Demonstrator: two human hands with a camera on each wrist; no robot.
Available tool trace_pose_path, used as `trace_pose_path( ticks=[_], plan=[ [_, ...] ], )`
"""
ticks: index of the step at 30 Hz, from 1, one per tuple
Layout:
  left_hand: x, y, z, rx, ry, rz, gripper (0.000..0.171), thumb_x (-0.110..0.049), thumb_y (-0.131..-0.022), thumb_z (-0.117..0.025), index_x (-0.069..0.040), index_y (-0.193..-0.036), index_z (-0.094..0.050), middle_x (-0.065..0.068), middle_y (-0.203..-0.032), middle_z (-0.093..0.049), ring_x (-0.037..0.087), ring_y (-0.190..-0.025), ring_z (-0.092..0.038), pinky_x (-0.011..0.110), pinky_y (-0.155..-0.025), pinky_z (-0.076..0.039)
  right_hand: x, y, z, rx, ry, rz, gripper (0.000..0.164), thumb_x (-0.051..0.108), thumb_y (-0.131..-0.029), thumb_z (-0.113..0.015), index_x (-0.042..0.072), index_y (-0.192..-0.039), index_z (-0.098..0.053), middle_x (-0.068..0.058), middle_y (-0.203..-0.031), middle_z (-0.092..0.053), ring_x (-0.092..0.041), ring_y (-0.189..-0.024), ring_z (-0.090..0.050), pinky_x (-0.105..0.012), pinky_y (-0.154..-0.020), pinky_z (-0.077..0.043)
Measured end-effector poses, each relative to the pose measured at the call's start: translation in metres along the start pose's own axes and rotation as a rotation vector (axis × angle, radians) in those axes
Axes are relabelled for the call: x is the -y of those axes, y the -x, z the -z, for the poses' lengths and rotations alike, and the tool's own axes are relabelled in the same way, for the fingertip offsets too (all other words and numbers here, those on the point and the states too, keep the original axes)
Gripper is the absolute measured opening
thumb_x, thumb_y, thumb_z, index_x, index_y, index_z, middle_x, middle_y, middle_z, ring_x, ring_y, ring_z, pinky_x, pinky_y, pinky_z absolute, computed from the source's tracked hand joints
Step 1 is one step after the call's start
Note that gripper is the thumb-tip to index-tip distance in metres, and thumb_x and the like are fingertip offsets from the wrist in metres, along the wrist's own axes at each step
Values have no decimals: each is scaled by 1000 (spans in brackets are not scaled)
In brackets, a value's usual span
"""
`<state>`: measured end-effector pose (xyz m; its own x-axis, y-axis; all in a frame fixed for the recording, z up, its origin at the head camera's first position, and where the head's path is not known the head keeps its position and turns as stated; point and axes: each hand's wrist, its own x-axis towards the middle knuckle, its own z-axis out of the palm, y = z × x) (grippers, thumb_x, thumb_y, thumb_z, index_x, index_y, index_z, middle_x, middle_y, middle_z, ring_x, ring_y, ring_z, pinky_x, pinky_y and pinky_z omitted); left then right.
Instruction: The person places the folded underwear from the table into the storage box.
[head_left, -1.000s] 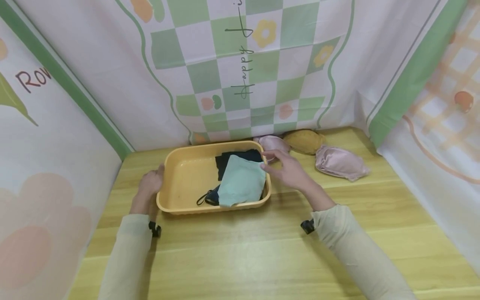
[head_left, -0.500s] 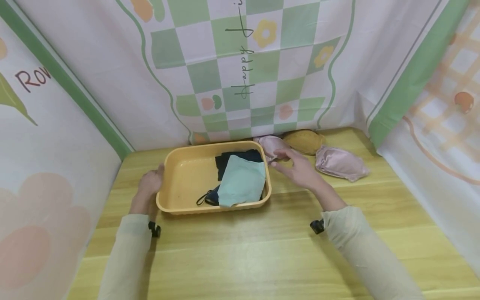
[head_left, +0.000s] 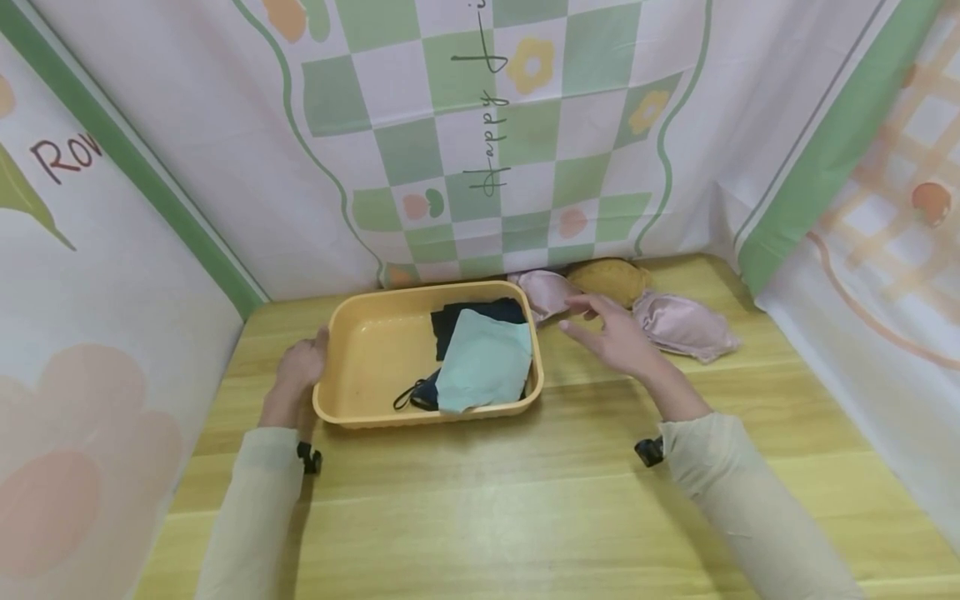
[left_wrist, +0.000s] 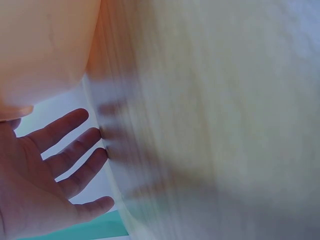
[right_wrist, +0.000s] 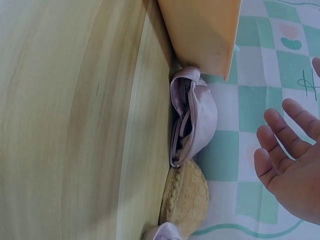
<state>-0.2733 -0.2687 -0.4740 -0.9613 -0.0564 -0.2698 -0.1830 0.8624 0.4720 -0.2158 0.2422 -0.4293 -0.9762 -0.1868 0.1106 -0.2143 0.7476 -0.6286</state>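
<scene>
A yellow plastic bin (head_left: 375, 420) stands on the wooden table. Inside, on its right half, a folded mint-green garment (head_left: 483, 362) overlaps a black garment (head_left: 446, 333) and a dark navy piece with a thin strap (head_left: 424, 393). My left hand (head_left: 302, 364) is at the bin's left wall, thumb by the rim, other fingers (left_wrist: 75, 152) straight and spread. To the right of the bin, my right hand (head_left: 617, 337) hovers with nothing in it, fingers relaxed and apart. Just beyond its fingertips lies a folded pink satin bra (right_wrist: 202, 115) beside the bin.
A mustard-yellow folded bra (head_left: 607, 282) lies against the back curtain (head_left: 525, 158). Right of it is a second pink satin bra (head_left: 684, 323). Printed cloth walls enclose the table (head_left: 480, 508) on the left, back and right.
My right hand has come away from the bin's right rim and moved to the right, past the near pink bra. My left hand and the bin have stayed in place.
</scene>
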Motion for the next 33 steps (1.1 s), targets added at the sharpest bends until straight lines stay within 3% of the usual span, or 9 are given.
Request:
trace_pose_path(
  ticks=[15, 27, 33],
  plan=[
    [0, -1, 1, 9, -2, -18, 96, -62, -99, 6, 9, -149, -35, 36, -152, -36, 55, -140, -34, 62, -119, -26, -17, 9, 19, -28, 1, -28, 63, 53, -100, -52, 10, -145, -48, -17, -138, -56, -36, -124, -50, -57, -95, -46],
    [-1, 0, 1, 13, 6, -9, 92, -60, -101, 3, 8, -148, -37, 35, -151, -37, 54, -139, -35, 62, -119, -27, -32, 17, 35, -56, -13, -40, 62, 52, -100, -54, 10, -145, -47, -17, -144, -53, -38, -128, -50, -59, -102, -44],
    [0, -1, 1, 17, 18, 5, 96, -64, -99, 5, 7, -149, -37, 35, -151, -37, 54, -140, -35, 62, -119, -28, -36, 20, 44, -51, -20, -73, 65, 54, -99, -53, 10, -146, -46, -19, -141, -54, -38, -124, -53, -57, -96, -49]
  ],
)
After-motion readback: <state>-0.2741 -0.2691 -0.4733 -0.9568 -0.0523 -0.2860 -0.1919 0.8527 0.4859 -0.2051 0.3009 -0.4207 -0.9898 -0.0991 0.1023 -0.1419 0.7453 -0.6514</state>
